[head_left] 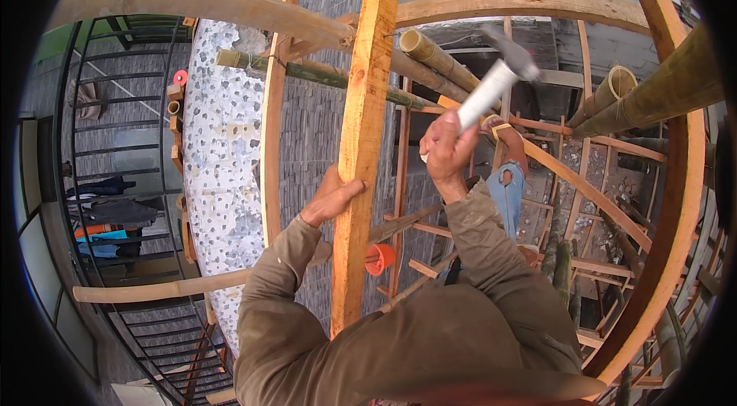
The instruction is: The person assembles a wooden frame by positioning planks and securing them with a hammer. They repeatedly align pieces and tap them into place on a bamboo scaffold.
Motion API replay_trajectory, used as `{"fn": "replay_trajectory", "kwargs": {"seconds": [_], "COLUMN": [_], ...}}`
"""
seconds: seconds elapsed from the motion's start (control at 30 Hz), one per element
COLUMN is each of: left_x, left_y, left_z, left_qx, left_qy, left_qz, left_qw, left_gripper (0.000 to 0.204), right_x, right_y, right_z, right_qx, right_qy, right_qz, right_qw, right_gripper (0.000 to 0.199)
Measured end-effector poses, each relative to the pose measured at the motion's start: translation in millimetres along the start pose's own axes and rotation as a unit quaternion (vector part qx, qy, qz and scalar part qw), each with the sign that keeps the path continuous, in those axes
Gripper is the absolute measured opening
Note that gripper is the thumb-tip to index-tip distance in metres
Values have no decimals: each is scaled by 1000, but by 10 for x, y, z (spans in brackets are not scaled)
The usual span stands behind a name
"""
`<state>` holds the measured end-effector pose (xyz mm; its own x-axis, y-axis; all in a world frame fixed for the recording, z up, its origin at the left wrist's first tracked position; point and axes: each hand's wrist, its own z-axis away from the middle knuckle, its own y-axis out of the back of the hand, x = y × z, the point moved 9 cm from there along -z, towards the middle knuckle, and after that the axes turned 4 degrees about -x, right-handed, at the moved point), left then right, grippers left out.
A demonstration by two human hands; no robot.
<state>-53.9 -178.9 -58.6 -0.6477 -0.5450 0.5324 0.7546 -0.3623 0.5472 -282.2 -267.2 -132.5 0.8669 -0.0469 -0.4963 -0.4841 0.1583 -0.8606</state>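
Observation:
My left hand [332, 195] grips the side of an upright orange-brown timber plank [365, 122] that runs from the bottom of the view to the top. My right hand [449, 146] is closed around the white handle of a hammer [495, 83], held raised to the right of the plank, its dark head blurred. Both arms wear olive-brown sleeves. My foot in a sandal [508, 146], below a blue trouser leg, rests on a slanted wooden beam behind the right hand.
Wooden and bamboo scaffolding poles [430, 56] cross all around. A speckled concrete slab edge [219, 137] and grey brick wall stand left of the plank. Black metal railings [115, 122] and hanging clothes lie far below left. An orange cup-shaped object [379, 258] sits beside the plank.

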Motion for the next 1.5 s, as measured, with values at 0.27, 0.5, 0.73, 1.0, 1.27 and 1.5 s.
{"fn": "replay_trajectory", "kwargs": {"seconds": [0.27,0.5,0.73,1.0,1.27,1.5], "left_x": [63,61,45,7,118,26], "left_y": [0,21,30,24,2,13], "left_z": [13,9,-12,-37,-5,-19], "left_qx": [8,9,16,12,-10,-9], "left_qy": [-29,-43,-62,-83,-94,-73], "left_qz": [-10,-3,-30,5,12,24], "left_qw": [999,999,997,996,995,997], "left_gripper": [42,42,40,38,31,31], "right_x": [-1003,-2470,-2402,-1196,-49,339], "right_y": [531,925,867,679,381,212], "right_z": [363,488,407,345,401,434], "right_qx": [-119,-54,-90,-147,-134,-144], "right_qy": [80,42,26,-100,-123,-144], "right_qz": [456,447,444,333,245,233], "right_qw": [878,892,891,926,952,951], "right_gripper": [24,40,43,32,27,34]}}
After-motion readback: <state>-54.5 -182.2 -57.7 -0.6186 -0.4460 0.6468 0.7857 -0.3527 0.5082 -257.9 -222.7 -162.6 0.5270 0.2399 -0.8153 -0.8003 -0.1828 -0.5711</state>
